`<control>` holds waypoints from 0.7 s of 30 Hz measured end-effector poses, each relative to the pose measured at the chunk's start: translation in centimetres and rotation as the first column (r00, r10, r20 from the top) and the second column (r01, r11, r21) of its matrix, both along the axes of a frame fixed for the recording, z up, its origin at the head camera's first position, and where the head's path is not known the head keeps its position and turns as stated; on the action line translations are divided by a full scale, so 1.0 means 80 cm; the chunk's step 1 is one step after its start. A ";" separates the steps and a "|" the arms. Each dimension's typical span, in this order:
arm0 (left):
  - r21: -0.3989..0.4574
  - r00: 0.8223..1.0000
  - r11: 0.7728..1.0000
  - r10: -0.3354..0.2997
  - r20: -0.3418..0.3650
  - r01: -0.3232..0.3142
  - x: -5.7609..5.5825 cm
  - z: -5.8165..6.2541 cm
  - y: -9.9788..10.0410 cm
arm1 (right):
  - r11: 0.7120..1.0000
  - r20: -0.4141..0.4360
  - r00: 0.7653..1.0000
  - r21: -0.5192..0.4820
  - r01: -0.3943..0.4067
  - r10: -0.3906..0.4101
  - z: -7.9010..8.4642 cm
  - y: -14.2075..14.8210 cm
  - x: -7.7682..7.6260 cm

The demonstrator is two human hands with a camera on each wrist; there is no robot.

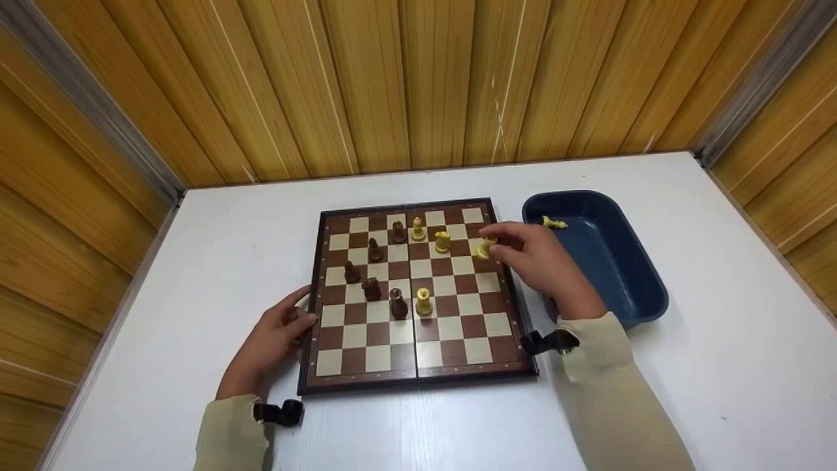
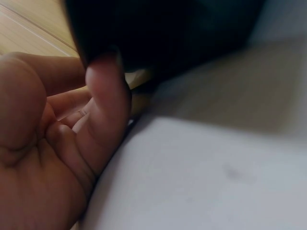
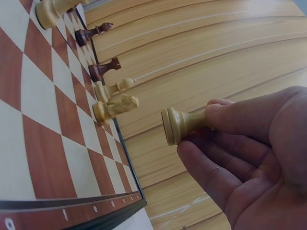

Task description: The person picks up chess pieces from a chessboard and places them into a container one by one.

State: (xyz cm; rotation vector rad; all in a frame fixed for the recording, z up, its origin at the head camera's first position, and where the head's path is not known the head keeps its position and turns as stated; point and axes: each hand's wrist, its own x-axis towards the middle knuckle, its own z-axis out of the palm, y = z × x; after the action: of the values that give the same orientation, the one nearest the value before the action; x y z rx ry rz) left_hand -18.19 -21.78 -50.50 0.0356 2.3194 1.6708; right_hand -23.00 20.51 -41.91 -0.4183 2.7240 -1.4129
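A pale yellow chess piece [image 3: 180, 125] is pinched between the thumb and fingers of my right hand [image 1: 539, 261]. It tilts above the right side of the chessboard [image 1: 469, 325], its round base turned towards the board and its top hidden by the fingers. Near it stand a pale knight [image 1: 443, 242] and a pale bishop [image 1: 418, 229]. Against the board's left edge, my left hand [image 1: 274, 337] holds on with its thumb [image 2: 108, 91] on the dark side; some fingertips are hidden.
Several dark pieces stand on the board's left half, among them a rook [image 1: 399, 231] and a knight [image 1: 371, 288]. A tall pale piece [image 1: 424, 301] stands near the centre fold. To the right, a blue bin [image 1: 644, 271] holds one pale piece [image 1: 553, 223] lying down.
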 end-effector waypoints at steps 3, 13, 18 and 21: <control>-0.012 1.000 1.000 -0.005 -0.005 0.005 0.000 0.000 0.000 | 1.000 -0.004 1.000 -0.008 0.013 -0.013 0.001 0.005 0.000; -0.006 1.000 1.000 0.007 0.011 -0.007 0.001 0.001 -0.002 | 0.999 -0.015 0.999 -0.030 0.038 -0.038 0.002 0.016 -0.004; 0.013 1.000 1.000 0.007 0.020 -0.008 0.001 0.001 -0.001 | 0.998 -0.037 0.998 -0.015 0.059 -0.059 0.003 0.023 -0.005; 0.012 1.000 1.000 0.010 0.020 -0.010 0.002 0.002 0.000 | 0.997 -0.060 0.996 -0.009 0.072 -0.072 0.004 0.027 -0.005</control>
State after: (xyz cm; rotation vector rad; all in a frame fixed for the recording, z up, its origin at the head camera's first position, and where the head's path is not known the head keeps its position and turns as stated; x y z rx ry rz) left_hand -18.04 -21.81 -50.35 0.0095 2.2982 1.6825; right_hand -23.42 22.71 -41.57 -0.3728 2.8099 -1.4501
